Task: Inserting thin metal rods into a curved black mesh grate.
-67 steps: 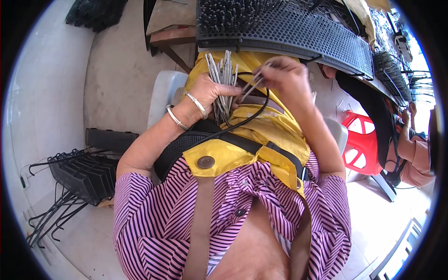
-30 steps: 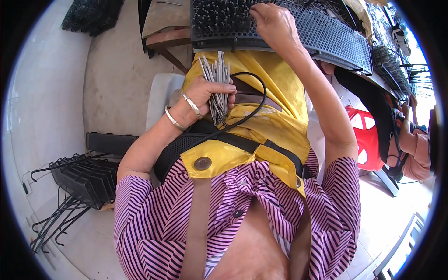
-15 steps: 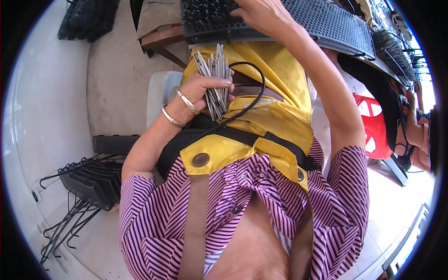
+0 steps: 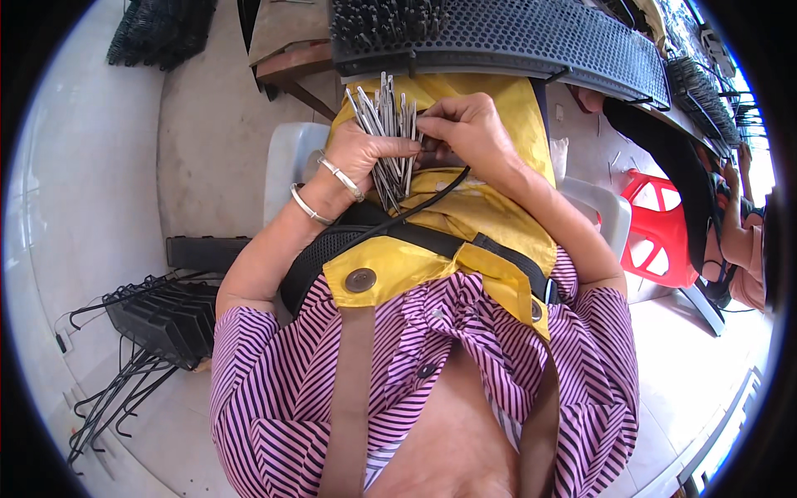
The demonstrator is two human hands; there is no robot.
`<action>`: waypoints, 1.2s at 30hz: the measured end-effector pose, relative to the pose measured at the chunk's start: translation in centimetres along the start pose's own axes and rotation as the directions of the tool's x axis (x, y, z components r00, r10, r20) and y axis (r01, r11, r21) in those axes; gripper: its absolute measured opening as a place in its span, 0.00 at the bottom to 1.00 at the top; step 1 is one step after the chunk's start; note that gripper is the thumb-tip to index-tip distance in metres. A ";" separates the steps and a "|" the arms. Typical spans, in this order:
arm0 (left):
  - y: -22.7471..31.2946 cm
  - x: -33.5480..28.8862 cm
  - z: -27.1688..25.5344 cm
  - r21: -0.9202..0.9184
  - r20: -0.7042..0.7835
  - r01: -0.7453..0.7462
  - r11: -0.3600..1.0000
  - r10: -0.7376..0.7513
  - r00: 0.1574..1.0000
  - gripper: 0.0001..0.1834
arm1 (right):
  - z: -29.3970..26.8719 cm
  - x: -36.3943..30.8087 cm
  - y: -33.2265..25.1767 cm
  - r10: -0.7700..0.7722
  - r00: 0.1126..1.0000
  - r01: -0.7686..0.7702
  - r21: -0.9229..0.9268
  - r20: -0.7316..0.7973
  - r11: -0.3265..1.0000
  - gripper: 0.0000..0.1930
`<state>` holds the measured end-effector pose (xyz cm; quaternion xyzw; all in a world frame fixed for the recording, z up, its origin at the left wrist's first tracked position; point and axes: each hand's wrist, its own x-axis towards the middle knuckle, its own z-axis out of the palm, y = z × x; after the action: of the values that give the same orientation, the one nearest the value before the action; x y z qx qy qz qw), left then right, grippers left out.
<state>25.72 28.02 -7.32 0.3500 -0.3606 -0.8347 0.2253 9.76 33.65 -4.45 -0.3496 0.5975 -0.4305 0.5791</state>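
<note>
My left hand point(image 4: 355, 158) is closed round a bundle of thin silvery metal rods point(image 4: 384, 116), its thumb lying across them. The rods fan out a little at the top, and their lower ends stick out below the hand. My right hand point(image 4: 475, 133) is beside the bundle, thumb and forefinger pinched on a rod at its right edge; its other fingers are curled and partly hidden. Both hands are above the yellow apron point(image 4: 498, 212) on my lap. Just beyond them lies a black perforated tray point(image 4: 531, 41), with many rods point(image 4: 386, 21) standing upright in its left part.
A black cord point(image 4: 427, 199) crosses the apron below the hands. Stacked black racks with hooks point(image 4: 162, 319) are at the left. A red stool point(image 4: 660, 224) and another person's arm point(image 4: 736, 216) are at the right. A brown wooden edge point(image 4: 290, 62) adjoins the tray.
My right hand has come back from over the upright rods in the tray to the bundle and now pinches at its right edge. The left hand still grips the bundle.
</note>
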 end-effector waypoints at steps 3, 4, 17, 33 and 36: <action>0.4 -0.3 0.5 -0.001 -0.003 -0.015 1.000 0.015 1.000 0.17 | -0.5 0.3 0.1 -0.030 0.998 0.030 0.000 -0.063 1.000 0.06; 0.4 -0.3 0.6 0.005 -0.002 -0.012 1.000 0.012 1.000 0.17 | -0.7 0.6 0.2 -0.087 0.992 0.082 -0.064 -0.091 0.995 0.06; 0.3 0.1 0.3 0.013 0.067 0.019 1.000 -0.020 0.998 0.17 | -0.4 0.7 0.9 -0.001 0.999 -0.006 0.166 0.042 0.986 0.05; 0.0 0.4 -0.7 -0.087 0.012 0.155 0.984 -0.155 0.988 0.07 | -6.4 4.7 -2.4 -0.373 0.881 0.460 0.345 -0.290 0.818 0.05; 0.0 0.5 -0.6 -0.095 0.019 0.156 0.983 -0.154 0.988 0.07 | -6.9 6.6 -2.8 -0.521 0.787 0.606 0.253 -0.332 0.754 0.05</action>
<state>25.81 27.44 -7.83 0.3608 -0.2931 -0.8681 0.1740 2.12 27.33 -4.75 -0.3518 0.4434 -0.7230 0.3962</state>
